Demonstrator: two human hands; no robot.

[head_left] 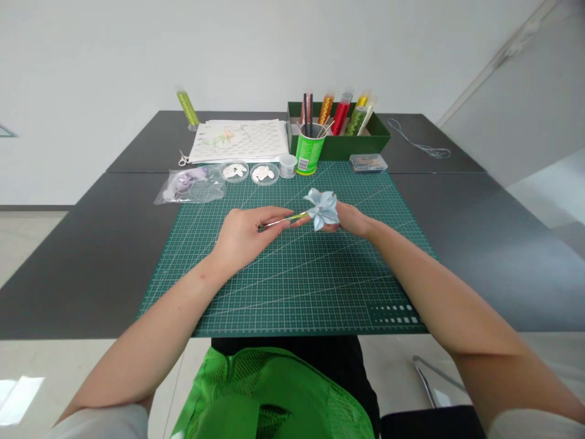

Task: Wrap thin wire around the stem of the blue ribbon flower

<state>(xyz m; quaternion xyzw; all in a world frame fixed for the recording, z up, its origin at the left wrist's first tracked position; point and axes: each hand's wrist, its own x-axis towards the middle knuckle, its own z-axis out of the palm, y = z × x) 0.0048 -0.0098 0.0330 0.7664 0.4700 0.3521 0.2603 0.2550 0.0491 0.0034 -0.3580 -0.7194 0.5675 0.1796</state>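
Observation:
A pale blue artificial flower (322,208) with pointed petals is held above the cutting mat, its thin yellow-green stem (299,216) pointing left. My left hand (244,236) pinches the stem between thumb and fingers, and the wire end runs back into the palm. Behind the blossom is my right hand (350,219), with its fingertips at the stem just under the petals. The petals hide most of the right fingers. Beneath both hands lies the green gridded cutting mat (292,286).
Beyond the hands stand a green can (309,153) with sticks, a small clear tub (287,166), and two dishes of white pieces (235,171). A plastic bag (201,189) lies left. Farther back are paper sheets (265,137), scissors (183,158), and a dark green box (338,146) of thread spools.

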